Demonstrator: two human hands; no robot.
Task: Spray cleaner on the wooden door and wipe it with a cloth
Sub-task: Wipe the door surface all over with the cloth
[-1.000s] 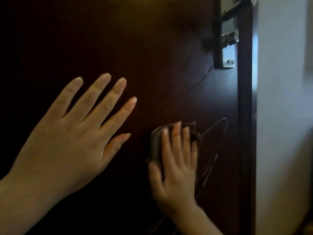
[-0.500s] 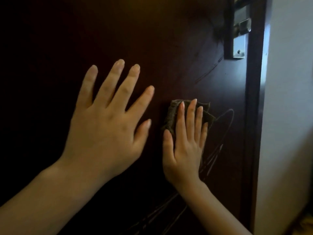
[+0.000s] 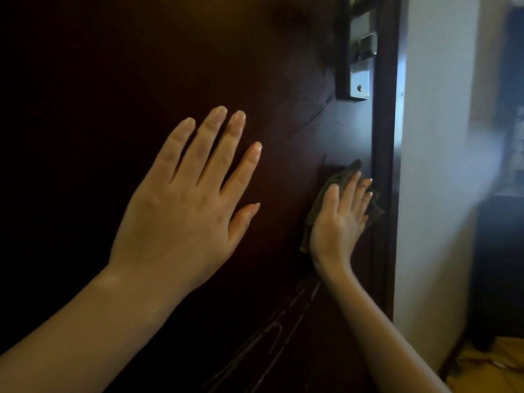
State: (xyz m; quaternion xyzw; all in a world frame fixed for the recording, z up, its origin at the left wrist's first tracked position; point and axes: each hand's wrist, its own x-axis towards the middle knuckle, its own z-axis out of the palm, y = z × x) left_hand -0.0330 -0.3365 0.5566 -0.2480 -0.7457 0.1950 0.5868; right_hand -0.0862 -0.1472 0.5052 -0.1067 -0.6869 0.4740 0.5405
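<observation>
The dark wooden door fills most of the view. My left hand lies flat against it with straight, spread fingers. My right hand presses a dark brownish cloth flat onto the door, close to its right edge, below the lock plate. The cloth shows above the fingertips, to their right, and along the thumb side; the rest is under the palm. Wet streaks run down the door below the right wrist. No spray bottle is in view.
A metal lock plate sits at the door's upper right edge. Right of the door edge is a pale wall. Dark furniture stands at the far right, with yellowish floor below it.
My right hand has slid the cloth rightward toward the door's edge. My left hand stays flat on the door, its fingers now closer together.
</observation>
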